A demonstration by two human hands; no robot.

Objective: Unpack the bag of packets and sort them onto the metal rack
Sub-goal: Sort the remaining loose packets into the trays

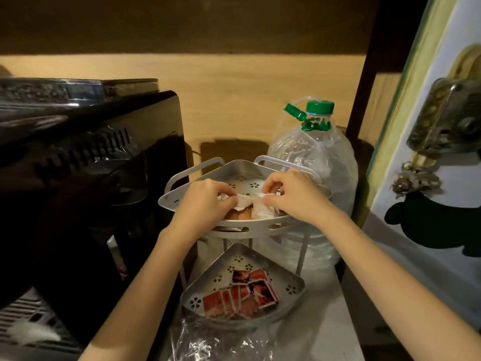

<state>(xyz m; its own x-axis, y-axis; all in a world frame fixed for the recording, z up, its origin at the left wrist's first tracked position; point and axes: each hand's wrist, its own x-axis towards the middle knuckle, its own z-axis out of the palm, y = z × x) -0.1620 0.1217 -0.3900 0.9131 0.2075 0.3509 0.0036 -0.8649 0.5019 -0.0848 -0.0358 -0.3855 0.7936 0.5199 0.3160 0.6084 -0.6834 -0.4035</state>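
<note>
A metal corner rack stands in front of me with a top shelf [192, 178] and a lower shelf [291, 280]. Both hands are over the top shelf. My left hand [205, 201] pinches the corner of a pale packet [244, 201] with an orange lower part. My right hand [291, 196] pinches a second whitish packet [263, 211] beside it. Several red packets [242, 295] lie in the lower shelf. A crumpled clear plastic bag [216, 342] lies at the bottom, in front of the rack.
A large clear water bottle [320, 162] with a green cap stands right behind the rack. A black appliance [86, 162] fills the left side. A door with a metal latch [447, 118] is at the right. A wooden wall is behind.
</note>
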